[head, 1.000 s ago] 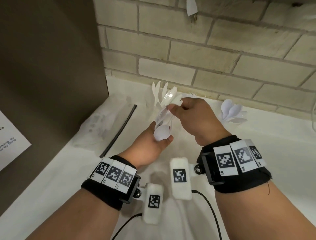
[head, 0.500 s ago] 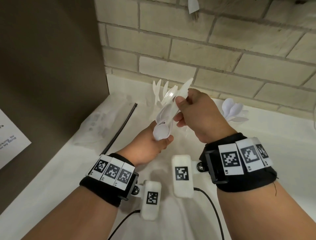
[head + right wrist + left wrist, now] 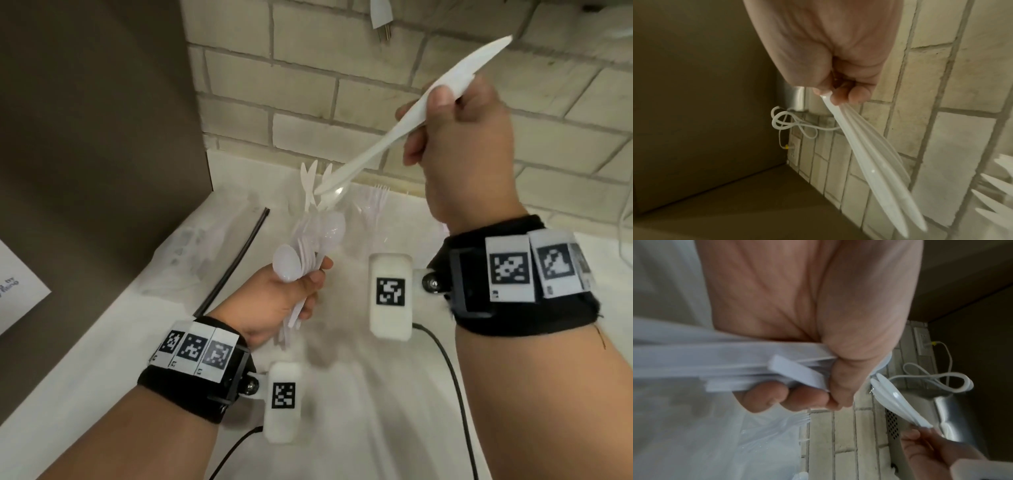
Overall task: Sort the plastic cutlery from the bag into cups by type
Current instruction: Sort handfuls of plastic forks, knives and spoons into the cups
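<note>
My left hand (image 3: 308,277) grips a bundle of white plastic cutlery (image 3: 301,253) by the handles, with spoon bowls sticking up; the left wrist view shows the handles (image 3: 715,363) squeezed in the fist (image 3: 838,386). My right hand (image 3: 435,106) is raised to the upper right and pinches a few white knives (image 3: 383,144), their lower ends just above the bundle. In the right wrist view the knives (image 3: 869,154) fan out from the fingers (image 3: 851,95). Behind the bundle, knives (image 3: 308,178) and forks (image 3: 376,202) stand in clear cups.
The clear bag (image 3: 191,260) with its black strip (image 3: 236,263) lies flat on the white counter (image 3: 85,404) to the left. A brown panel (image 3: 96,137) closes the left side and a brick wall (image 3: 308,89) the back. A plug (image 3: 380,17) hangs above.
My right hand has pulled the knives out of the bundle and lifted them up and to the right. The left hand has stayed in place, still holding the remaining cutlery.
</note>
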Motion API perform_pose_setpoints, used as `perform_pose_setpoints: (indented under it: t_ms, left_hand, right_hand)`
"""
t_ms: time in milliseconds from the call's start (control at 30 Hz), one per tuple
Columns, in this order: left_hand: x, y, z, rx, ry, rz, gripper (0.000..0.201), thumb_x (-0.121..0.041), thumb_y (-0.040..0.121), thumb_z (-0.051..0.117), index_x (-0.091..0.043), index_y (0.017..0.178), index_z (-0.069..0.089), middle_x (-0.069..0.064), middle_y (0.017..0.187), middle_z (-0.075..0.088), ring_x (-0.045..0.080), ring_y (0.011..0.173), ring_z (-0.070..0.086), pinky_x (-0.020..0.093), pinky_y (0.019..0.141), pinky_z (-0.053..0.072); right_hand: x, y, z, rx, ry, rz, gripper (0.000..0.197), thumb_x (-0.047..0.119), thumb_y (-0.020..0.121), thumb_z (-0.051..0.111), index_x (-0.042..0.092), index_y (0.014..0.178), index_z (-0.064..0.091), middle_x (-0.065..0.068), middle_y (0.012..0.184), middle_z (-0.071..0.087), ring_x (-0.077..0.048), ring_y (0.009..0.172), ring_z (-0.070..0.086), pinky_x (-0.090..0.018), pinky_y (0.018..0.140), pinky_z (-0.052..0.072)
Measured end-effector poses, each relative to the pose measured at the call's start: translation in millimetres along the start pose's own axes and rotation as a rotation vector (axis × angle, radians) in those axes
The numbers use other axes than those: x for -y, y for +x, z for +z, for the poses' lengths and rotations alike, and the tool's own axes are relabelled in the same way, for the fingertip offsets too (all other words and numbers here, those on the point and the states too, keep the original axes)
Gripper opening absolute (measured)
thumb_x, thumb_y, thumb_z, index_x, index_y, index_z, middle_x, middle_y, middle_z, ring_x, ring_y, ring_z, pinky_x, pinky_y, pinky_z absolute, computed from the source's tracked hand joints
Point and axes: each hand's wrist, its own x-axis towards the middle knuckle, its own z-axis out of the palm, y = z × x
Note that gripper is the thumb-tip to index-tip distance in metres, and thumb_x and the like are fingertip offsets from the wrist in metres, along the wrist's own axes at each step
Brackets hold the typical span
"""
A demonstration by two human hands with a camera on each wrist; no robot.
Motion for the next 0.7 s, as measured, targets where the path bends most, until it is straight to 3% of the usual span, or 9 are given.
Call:
perform_pose_setpoints:
  t_ms: [133, 233, 300, 367, 500, 567, 633, 700]
  left_hand:
    - [-5.3, -1.0, -10.0, 0.044, -0.169, -0.006, 0.014, -0.015, 0.083, 0.061, -0.013, 0.095, 0.068, 0.004, 0.075, 0.055, 0.016, 0.056, 0.049, 0.028, 0.052, 0.041]
    - [-12.0, -1.7, -17.0, -0.002, -0.213, -0.002, 0.013, -0.015, 0.086, 0.064, -0.012, 0.098, 0.064, 0.006, 0.073, 0.056, 0.019, 0.057, 0.052, 0.029, 0.054, 0.047]
    - [-14.6, -1.4, -21.7, -0.024, -0.26, 0.0, 0.017, -0.013, 0.085, 0.06, -0.01, 0.102, 0.06, 0.006, 0.072, 0.055, 0.018, 0.056, 0.051, 0.028, 0.052, 0.047]
    - [-16.9, -1.6, -25.3, -0.015, -0.306, 0.002, 0.019, -0.012, 0.085, 0.057, -0.01, 0.103, 0.06, 0.006, 0.072, 0.056, 0.018, 0.055, 0.052, 0.029, 0.052, 0.047]
    - [-17.9, -1.7, -31.4, 0.053, -0.335, 0.009, 0.025, -0.017, 0.079, 0.072, -0.013, 0.103, 0.065, 0.005, 0.075, 0.059, 0.02, 0.06, 0.055, 0.032, 0.058, 0.049]
    - [-18.4, -1.8, -31.4, 0.088, -0.339, 0.007, 0.035, -0.02, 0.071, 0.081, -0.014, 0.103, 0.067, 0.005, 0.076, 0.059, 0.02, 0.062, 0.056, 0.033, 0.059, 0.049]
    - [-18.8, -1.5, -29.5, 0.075, -0.338, 0.015, 0.024, -0.016, 0.077, 0.072, -0.013, 0.1, 0.066, 0.005, 0.075, 0.058, 0.019, 0.06, 0.056, 0.033, 0.058, 0.048]
    - [-19.1, -1.9, -26.7, 0.06, -0.342, 0.019, 0.018, -0.014, 0.082, 0.061, -0.013, 0.099, 0.065, 0.006, 0.074, 0.058, 0.019, 0.059, 0.056, 0.032, 0.057, 0.048]
  right_hand:
    - [-19.1, 23.2, 18.2, -0.135, -0.084, -0.063, 0.014, 0.015, 0.099, 0.038, 0.022, 0.088, 0.044, -0.001, 0.08, 0.066, -0.012, 0.055, 0.056, -0.031, 0.054, 0.051]
    - [-45.2, 31.6, 40.2, -0.116, -0.202, -0.076, 0.015, 0.022, 0.098, 0.038, 0.012, 0.099, 0.049, -0.009, 0.088, 0.067, -0.026, 0.07, 0.063, -0.044, 0.068, 0.055]
    - [-62.8, 34.0, 53.5, -0.054, -0.307, -0.077, 0.023, 0.021, 0.099, 0.038, 0.004, 0.11, 0.05, -0.012, 0.091, 0.067, -0.031, 0.077, 0.063, -0.042, 0.072, 0.053]
    - [-77.2, 34.7, 64.9, 0.021, -0.371, -0.069, 0.025, 0.018, 0.1, 0.038, 0.001, 0.115, 0.049, -0.013, 0.087, 0.064, -0.033, 0.08, 0.063, -0.035, 0.069, 0.049]
    - [-97.3, 32.0, 83.0, 0.171, -0.434, 0.058, 0.026, 0.018, 0.101, 0.039, 0.001, 0.119, 0.048, -0.009, 0.09, 0.059, -0.028, 0.086, 0.059, -0.027, 0.068, 0.037]
    - [-109.8, 33.4, 90.0, 0.269, -0.492, 0.151, 0.025, 0.024, 0.1, 0.043, 0.004, 0.113, 0.05, -0.012, 0.099, 0.065, -0.029, 0.091, 0.062, -0.03, 0.075, 0.044]
    - [-120.5, 35.8, 93.7, 0.348, -0.538, 0.237, 0.032, 0.036, 0.096, 0.049, 0.007, 0.109, 0.051, -0.016, 0.105, 0.068, -0.033, 0.098, 0.065, -0.039, 0.086, 0.051]
    - [-122.8, 37.2, 93.1, 0.372, -0.555, 0.306, 0.052, 0.043, 0.092, 0.053, 0.004, 0.126, 0.048, -0.017, 0.113, 0.068, -0.033, 0.106, 0.064, -0.043, 0.094, 0.05]
